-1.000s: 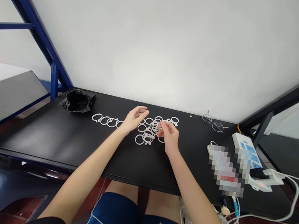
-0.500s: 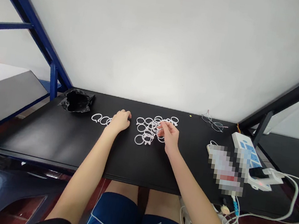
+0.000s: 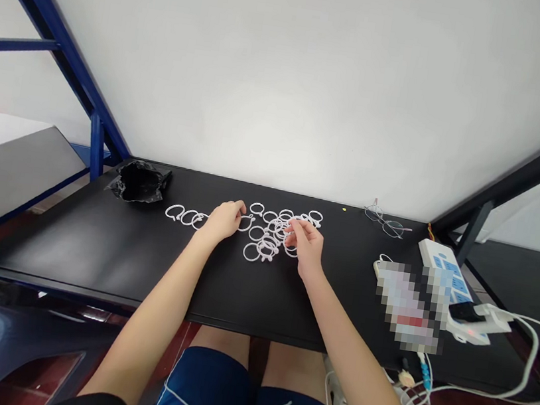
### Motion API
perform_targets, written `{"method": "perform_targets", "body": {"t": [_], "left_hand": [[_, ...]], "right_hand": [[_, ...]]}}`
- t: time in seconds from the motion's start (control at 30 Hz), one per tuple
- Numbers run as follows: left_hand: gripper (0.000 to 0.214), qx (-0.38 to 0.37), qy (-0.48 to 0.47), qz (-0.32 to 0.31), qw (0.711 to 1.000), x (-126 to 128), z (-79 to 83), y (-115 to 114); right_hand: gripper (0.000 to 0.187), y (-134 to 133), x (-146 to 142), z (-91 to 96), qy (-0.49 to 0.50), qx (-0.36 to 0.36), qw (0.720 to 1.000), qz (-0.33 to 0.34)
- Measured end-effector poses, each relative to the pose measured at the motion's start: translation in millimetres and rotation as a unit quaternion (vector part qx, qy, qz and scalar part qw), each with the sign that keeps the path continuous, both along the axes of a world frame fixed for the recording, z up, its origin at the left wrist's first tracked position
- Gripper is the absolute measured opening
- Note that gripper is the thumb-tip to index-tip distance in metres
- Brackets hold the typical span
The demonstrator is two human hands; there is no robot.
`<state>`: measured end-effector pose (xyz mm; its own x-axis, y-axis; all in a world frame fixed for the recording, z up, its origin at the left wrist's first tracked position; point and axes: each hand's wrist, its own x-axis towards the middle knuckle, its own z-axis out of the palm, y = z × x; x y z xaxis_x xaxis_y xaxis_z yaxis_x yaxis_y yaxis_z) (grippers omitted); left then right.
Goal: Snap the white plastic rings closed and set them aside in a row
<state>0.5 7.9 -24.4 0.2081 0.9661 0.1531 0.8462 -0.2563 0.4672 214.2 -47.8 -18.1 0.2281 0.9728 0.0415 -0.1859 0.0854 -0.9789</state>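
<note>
A loose pile of white plastic curtain rings [image 3: 251, 252] with small knobbed ends lies mid-table, many overlapping. At the pile's left edge, my left hand [image 3: 226, 219] has its fingers closed on the near side of one white curtain ring [image 3: 247, 227], which rests partly under the fingertips. My right hand [image 3: 308, 244] is over the right side of the pile, thumb and fingers pinched together; what is between them is hidden among the rings. To the left of my left hand, a short overlapping row of similar rings [image 3: 176, 207] lies partly behind the wrist.
An open black plastic bag [image 3: 139, 183] stands at the back left. Eyeglasses [image 3: 384, 220] lie at the back right, near a blurred phone [image 3: 403, 305] and a white power strip [image 3: 446, 266] with cables. A pale wall [image 3: 285, 97] rises behind the black table [image 3: 107, 247].
My left hand has moved right to the pile's edge, where its fingers now meet a ring. A few rings there have shifted slightly. My right hand has stayed in place.
</note>
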Motion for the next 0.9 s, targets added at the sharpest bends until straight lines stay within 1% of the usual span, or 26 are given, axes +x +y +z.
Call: {"method": "perform_targets", "body": {"t": [0.07,0.13,0.23,0.3,0.33,0.43,0.5,0.57,0.7,0.8,0.9], "left_hand": [[0.019,0.016,-0.067,-0.024,0.997,2.3,2.8,-0.3],[0.014,0.016,-0.165,-0.071,0.984,8.5,6.4,-2.0],[0.016,0.005,-0.296,-0.134,0.946,24.8,9.1,-7.5],[0.018,0.0,-0.368,-0.132,0.92,37.7,8.1,-12.5],[0.017,-0.009,-0.394,-0.131,0.91,43.7,7.1,-15.0],[0.016,-0.043,-0.433,-0.139,0.89,56.7,4.7,-21.6],[0.017,-0.063,-0.447,-0.147,0.88,60.9,4.5,-24.6],[0.018,-0.07,-0.456,-0.153,0.874,62.5,4.7,-26.0],[0.018,-0.054,-0.46,-0.141,0.875,62.9,3.1,-25.0],[0.024,-0.064,-0.465,-0.142,0.872,63.3,3.3,-24.7],[0.038,-0.097,-0.455,-0.155,0.871,64.1,7.6,-27.9]], "right_hand": [[0.028,-0.6,-0.6,0.3,-0.003,0.004,1.0,0.002],[0.027,-1.7,-1.9,1.5,-0.008,0.01,1.0,0.013],[0.032,-3.4,-4.4,4.0,-0.004,0.001,0.997,0.072],[0.036,-3.7,-5.2,4.8,0.005,-0.011,0.993,0.114],[0.036,-3.4,-5.0,4.7,0.009,-0.012,0.992,0.124],[0.032,-1.2,-2.9,3.2,0.022,-0.004,0.993,0.115],[0.031,0.5,-0.9,2.0,0.035,0.001,0.994,0.108],[0.031,1.7,0.6,1.5,0.044,0.001,0.992,0.116],[0.036,1.1,1.6,1.9,0.05,-0.003,0.99,0.134],[0.028,-0.4,1.7,2.3,0.023,0.01,0.994,0.11],[0.027,-1.1,1.6,2.9,0.012,0.02,0.997,0.073]]}}
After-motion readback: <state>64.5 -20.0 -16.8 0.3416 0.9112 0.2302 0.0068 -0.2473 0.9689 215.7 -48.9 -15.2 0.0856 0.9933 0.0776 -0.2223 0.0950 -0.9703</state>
